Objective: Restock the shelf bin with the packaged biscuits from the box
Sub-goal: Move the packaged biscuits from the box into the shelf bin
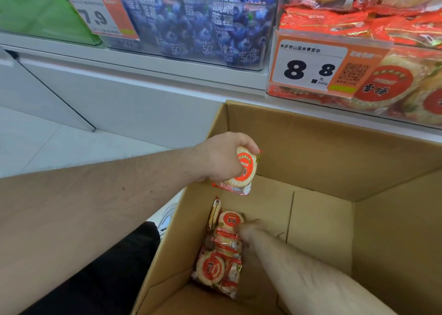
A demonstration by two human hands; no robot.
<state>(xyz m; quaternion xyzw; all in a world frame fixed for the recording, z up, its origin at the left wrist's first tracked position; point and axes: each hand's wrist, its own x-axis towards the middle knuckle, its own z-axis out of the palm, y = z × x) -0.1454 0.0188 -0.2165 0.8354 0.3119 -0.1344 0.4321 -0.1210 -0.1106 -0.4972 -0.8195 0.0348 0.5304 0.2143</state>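
Observation:
My left hand (224, 156) grips a round biscuit pack (244, 171) with a red-orange label, held above the left wall of the open cardboard box (323, 152). Deep in the box, my right hand (251, 228) reaches down to a pile of the same biscuit packs (218, 267) lying along the left wall; the hand is blurred and touches the top packs, its grip unclear. The clear shelf bin (282, 89) holding more biscuit packs sits at the upper right, behind an 8.8 price tag (311, 68).
A clear bin of blue blueberry jelly pouches (203, 27) stands left of the biscuit bin, with a 7.9 price tag (100, 15) and a green bin (35, 10) further left. White shelf edge and pale floor lie left of the box.

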